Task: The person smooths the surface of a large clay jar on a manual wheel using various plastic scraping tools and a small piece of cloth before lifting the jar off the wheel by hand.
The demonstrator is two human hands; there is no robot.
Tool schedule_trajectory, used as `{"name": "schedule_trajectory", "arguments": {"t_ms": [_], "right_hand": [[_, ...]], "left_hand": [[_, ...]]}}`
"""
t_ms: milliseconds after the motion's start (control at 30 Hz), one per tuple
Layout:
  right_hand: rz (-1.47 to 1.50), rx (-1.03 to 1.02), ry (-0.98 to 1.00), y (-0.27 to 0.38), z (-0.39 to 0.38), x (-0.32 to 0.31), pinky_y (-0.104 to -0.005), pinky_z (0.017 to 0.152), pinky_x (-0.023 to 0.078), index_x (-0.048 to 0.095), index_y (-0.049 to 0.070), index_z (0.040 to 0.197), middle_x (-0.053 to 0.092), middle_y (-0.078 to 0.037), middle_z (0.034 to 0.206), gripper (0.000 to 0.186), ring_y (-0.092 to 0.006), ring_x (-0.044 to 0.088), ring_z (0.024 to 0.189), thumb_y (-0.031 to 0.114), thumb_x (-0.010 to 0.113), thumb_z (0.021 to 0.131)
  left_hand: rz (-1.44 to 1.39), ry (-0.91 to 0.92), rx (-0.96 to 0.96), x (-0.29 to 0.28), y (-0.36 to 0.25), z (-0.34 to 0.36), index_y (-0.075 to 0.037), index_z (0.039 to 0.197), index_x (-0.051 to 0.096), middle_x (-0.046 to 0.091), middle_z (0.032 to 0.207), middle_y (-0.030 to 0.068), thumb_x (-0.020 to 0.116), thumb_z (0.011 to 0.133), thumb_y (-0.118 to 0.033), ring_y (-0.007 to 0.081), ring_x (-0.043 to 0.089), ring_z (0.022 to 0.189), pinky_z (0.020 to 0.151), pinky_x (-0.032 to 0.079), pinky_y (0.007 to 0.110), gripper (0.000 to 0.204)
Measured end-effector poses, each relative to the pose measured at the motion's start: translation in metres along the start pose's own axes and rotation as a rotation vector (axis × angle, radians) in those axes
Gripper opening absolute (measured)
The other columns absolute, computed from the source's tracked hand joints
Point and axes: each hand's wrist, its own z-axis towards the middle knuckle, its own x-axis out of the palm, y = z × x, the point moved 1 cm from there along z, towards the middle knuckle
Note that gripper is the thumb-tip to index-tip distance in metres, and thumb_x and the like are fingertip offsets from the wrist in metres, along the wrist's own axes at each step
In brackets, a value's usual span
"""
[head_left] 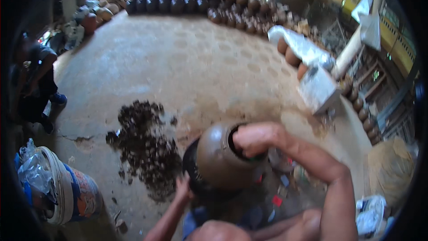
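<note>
A rounded brown clay pot (218,156) sits tilted in a black basin (191,158) in front of me, its dark mouth facing up and to the right. My right hand (256,138) is curled at that mouth, and its fingertips are hidden inside the opening. A small bit of green shows below the hand; I cannot make out what it belongs to. At the basin's lower left side, my left hand (183,188) grips the edge. Left of the pot, dark crumbled clay lumps (149,151) lie spread over the floor.
A white bucket (67,192) topped with clear plastic stands at left, near a seated person (38,76). Rows of dark pots (174,0) line the far side. A pale block (318,89), a stuffed sack (390,169) and plastic bags (370,214) are at right.
</note>
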Motion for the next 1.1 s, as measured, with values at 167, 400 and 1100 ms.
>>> {"name": "schedule_trajectory", "arguments": {"t_ms": [167, 400, 1100], "right_hand": [[0.098, 0.058, -0.011, 0.018, 0.004, -0.036, -0.0472, 0.071, 0.057, 0.074, -0.004, 0.093, 0.073, -0.026, 0.086, 0.024, -0.0378, 0.072, 0.079, 0.007, 0.065, 0.074], [0.174, 0.130, -0.007, 0.005, -0.006, -0.008, -0.0470, 0.067, 0.055, 0.072, -0.006, 0.090, 0.072, -0.025, 0.083, 0.020, -0.0375, 0.070, 0.075, 0.005, 0.064, 0.075], [0.322, 0.071, -0.149, 0.003, -0.012, -0.003, -0.0447, 0.066, 0.051, 0.070, -0.004, 0.084, 0.069, -0.022, 0.075, 0.014, -0.0326, 0.068, 0.070, 0.010, 0.069, 0.081]], "left_hand": [[0.688, -0.670, 0.305, 0.027, 0.031, -0.003, -0.004, 0.135, 0.055, 0.070, 0.111, 0.0153, 0.047, 0.110, -0.049, 0.0261, 0.073, 0.101, 0.077, 0.063, 0.041, 0.052], [0.011, -0.086, 0.093, 0.026, -0.038, -0.020, -0.008, 0.127, 0.050, 0.063, 0.081, 0.0030, 0.057, 0.105, -0.056, 0.0118, 0.058, 0.059, 0.047, 0.048, 0.027, 0.053], [0.091, 0.177, -0.397, 0.030, 0.035, -0.059, 0.007, 0.138, 0.050, 0.071, 0.097, 0.0207, 0.062, 0.099, -0.062, 0.0308, 0.074, 0.080, 0.059, 0.060, 0.041, 0.080]]}}
